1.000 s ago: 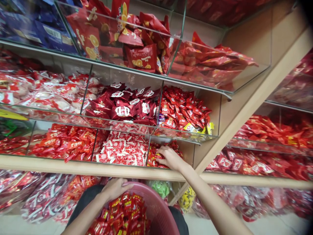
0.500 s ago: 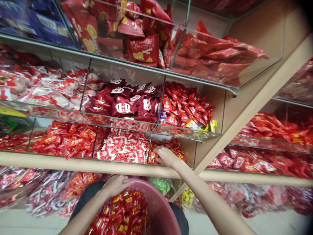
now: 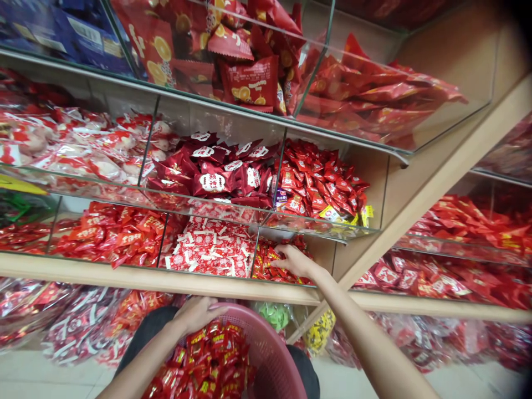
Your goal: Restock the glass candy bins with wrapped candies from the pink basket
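Observation:
My left hand (image 3: 195,313) grips the rim of a pink plastic basket (image 3: 277,354) between my knees. Red and gold wrapped candies (image 3: 216,360) fill much of the basket. Reaching into the lowest compartment at the right end, my right hand (image 3: 293,261) rests palm down over similar small red and yellow candies (image 3: 262,260). Its fingers are spread and slightly bent, and nothing shows between them. The hand covers part of that pile. Left of a glass divider lie red and white wrapped candies (image 3: 211,246).
A wooden ledge (image 3: 124,277) runs between the basket and the compartments. Above it, glass-fronted shelves hold dark red packets (image 3: 214,183), small red packets (image 3: 320,177) and orange-printed packets (image 3: 249,83). A slanting wooden post (image 3: 415,188) stands right of my arm. Bagged sweets (image 3: 78,327) lie below the ledge.
My right hand has shifted slightly right over the candies, and its fingers look more spread. My left hand keeps its hold on the basket. The view has tilted slightly.

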`<state>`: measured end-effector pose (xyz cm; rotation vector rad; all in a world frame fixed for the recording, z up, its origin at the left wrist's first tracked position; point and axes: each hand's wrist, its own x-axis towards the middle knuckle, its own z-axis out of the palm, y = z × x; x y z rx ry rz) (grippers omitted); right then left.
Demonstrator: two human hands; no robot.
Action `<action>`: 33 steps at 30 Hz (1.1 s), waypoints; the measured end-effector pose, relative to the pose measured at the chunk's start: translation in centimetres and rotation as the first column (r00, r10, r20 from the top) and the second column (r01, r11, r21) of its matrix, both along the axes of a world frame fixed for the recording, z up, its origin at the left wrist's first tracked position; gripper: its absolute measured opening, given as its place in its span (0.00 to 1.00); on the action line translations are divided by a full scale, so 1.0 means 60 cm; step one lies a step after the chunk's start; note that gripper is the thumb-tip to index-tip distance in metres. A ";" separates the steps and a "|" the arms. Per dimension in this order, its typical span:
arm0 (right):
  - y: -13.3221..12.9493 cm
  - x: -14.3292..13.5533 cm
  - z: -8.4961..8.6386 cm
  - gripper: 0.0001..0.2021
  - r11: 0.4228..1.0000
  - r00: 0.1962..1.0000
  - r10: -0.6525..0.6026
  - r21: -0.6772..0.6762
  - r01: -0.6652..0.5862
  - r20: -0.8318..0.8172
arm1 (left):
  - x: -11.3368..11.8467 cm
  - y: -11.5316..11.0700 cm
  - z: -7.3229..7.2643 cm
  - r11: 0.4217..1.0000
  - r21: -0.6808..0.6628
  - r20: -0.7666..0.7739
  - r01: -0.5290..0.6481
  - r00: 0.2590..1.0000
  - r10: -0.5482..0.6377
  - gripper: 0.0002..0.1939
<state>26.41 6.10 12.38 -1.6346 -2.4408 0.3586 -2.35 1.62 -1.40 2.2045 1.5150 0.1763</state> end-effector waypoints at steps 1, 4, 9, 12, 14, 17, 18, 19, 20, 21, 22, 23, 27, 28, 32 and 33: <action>0.000 0.001 -0.003 0.15 1.000 1.000 0.007 0.016 -0.007 -0.009 | 0.000 0.000 0.001 1.000 0.001 0.000 0.000 1.000 0.000 0.30; -0.001 0.005 -0.007 0.17 0.997 0.999 0.027 0.073 -0.026 -0.018 | -0.001 -0.001 0.003 1.000 0.009 -0.005 0.002 1.000 -0.002 0.30; -0.007 0.011 0.013 0.17 0.994 0.999 0.002 0.107 -0.007 0.044 | 0.000 -0.001 0.002 1.000 0.004 0.009 0.000 1.000 0.000 0.30; -0.014 0.011 0.032 0.17 0.996 0.990 0.007 0.089 -0.020 0.142 | 0.000 -0.001 0.000 1.000 0.007 0.006 0.000 1.000 0.000 0.30; -0.022 0.009 0.041 0.17 0.998 0.974 0.023 0.046 -0.034 0.227 | 0.000 -0.001 0.000 1.000 0.016 -0.001 -0.001 1.000 0.001 0.30; -0.037 0.002 0.046 0.14 0.999 0.935 0.032 0.018 -0.041 0.353 | -0.001 -0.002 0.001 1.000 0.021 -0.011 -0.004 1.000 0.004 0.30; -0.042 0.000 0.045 0.13 0.999 0.922 0.035 0.024 -0.048 0.386 | -0.001 -0.002 0.002 1.000 0.020 -0.013 -0.005 1.000 0.006 0.30; -0.046 -0.003 0.045 0.12 0.998 0.910 0.038 0.034 -0.057 0.412 | 0.000 -0.002 0.003 1.000 0.017 -0.014 -0.007 1.000 0.007 0.30; -0.049 -0.004 0.044 0.11 0.997 0.902 0.042 0.046 -0.068 0.430 | 0.000 -0.003 0.005 1.000 0.015 -0.013 -0.010 1.000 0.010 0.30; -0.051 -0.005 0.044 0.10 0.995 0.897 0.041 0.058 -0.075 0.440 | 0.000 -0.004 0.007 1.000 0.012 -0.012 -0.010 1.000 0.010 0.30; -0.052 -0.005 0.044 0.10 0.995 0.896 0.038 0.070 -0.077 0.442 | 0.001 -0.004 0.009 1.000 0.010 -0.011 -0.009 1.000 0.009 0.30; -0.051 -0.003 0.045 0.09 0.994 0.900 0.035 0.080 -0.077 0.434 | 0.001 -0.005 0.010 1.000 0.009 -0.010 -0.007 1.000 0.007 0.30; -0.037 0.010 0.048 0.10 0.989 0.952 0.052 0.115 -0.091 0.303 | 0.003 -0.007 0.017 1.000 0.014 -0.028 -0.013 1.000 0.013 0.29; -0.032 0.012 0.047 0.10 0.988 0.963 0.058 0.126 -0.094 0.263 | 0.004 -0.008 0.017 1.000 0.016 -0.030 -0.013 0.999 0.014 0.29; -0.013 0.009 0.027 0.12 0.992 0.981 0.055 0.098 -0.074 0.188 | 0.005 -0.008 0.019 1.000 0.007 -0.016 -0.004 1.000 0.004 0.29; -0.010 0.006 0.020 0.13 0.994 0.981 0.052 0.081 -0.068 0.189 | 0.005 -0.008 0.019 1.000 0.002 -0.014 -0.005 1.000 0.005 0.29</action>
